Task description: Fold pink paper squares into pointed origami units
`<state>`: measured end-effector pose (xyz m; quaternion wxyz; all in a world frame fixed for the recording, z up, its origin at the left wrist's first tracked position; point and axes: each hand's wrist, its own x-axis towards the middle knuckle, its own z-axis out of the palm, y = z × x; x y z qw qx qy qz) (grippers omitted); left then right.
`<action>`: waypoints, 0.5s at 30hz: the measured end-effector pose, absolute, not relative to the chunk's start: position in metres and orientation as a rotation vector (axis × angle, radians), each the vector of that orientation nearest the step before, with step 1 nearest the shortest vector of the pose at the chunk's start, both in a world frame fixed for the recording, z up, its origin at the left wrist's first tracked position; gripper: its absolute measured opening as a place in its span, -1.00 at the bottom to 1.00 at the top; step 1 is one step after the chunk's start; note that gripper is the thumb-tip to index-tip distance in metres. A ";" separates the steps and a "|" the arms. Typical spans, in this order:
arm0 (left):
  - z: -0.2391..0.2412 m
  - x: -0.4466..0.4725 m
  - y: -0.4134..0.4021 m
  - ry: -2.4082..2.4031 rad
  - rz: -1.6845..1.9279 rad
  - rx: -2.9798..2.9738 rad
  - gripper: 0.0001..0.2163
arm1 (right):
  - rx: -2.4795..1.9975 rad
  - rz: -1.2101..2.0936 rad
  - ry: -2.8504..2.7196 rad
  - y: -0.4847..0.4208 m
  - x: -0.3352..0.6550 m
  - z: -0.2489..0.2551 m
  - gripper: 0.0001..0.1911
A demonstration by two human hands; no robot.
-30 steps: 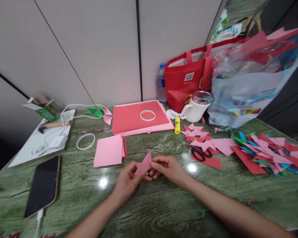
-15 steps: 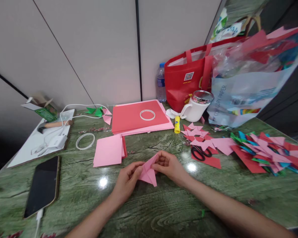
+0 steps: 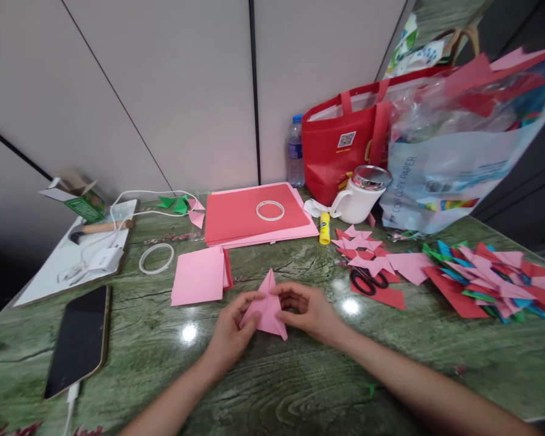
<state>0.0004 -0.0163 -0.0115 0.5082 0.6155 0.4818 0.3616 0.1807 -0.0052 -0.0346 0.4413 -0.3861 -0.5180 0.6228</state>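
Note:
A pink piece of folded paper [image 3: 267, 312], with a pointed top and flaps spread at the bottom, is held just above the green table in front of me. My left hand [image 3: 235, 321] pinches its left side between thumb and fingers. At the opposite edge, my right hand [image 3: 306, 307] has its curled fingers and thumb on the paper. A stack of square pink paper [image 3: 197, 277], with red sheets behind it, lies beyond my left hand. Black-handled scissors [image 3: 367, 280] lie on paper pieces to the right.
Large red sheets [image 3: 236, 215] carry a white tape ring [image 3: 270, 211]. Another ring [image 3: 157, 259] and a phone [image 3: 78, 339] lie left. A glue stick [image 3: 324, 229], white mug [image 3: 361, 197], red bag [image 3: 333, 145] and bottle [image 3: 295, 151] stand behind. Folded coloured papers [image 3: 495, 275] pile at right.
The folded pink paper has turned so its point faces away from me, and its flaps lie wider apart. My right hand has shifted slightly down along its right edge.

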 end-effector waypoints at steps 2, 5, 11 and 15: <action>-0.012 0.002 -0.016 1.141 0.865 1.430 -0.72 | -0.952 1.487 -1.360 -0.007 0.180 -0.035 -0.57; -0.014 0.003 -0.017 1.105 0.889 1.375 -0.68 | -0.986 1.318 -1.494 -0.010 0.179 -0.034 -0.53; -0.016 0.006 -0.019 1.059 0.934 1.336 -0.63 | -1.040 0.951 -1.737 -0.016 0.179 -0.027 -0.60; -0.016 0.007 -0.020 1.057 0.966 1.339 -0.58 | -1.025 0.900 -1.720 -0.018 0.177 -0.027 -0.62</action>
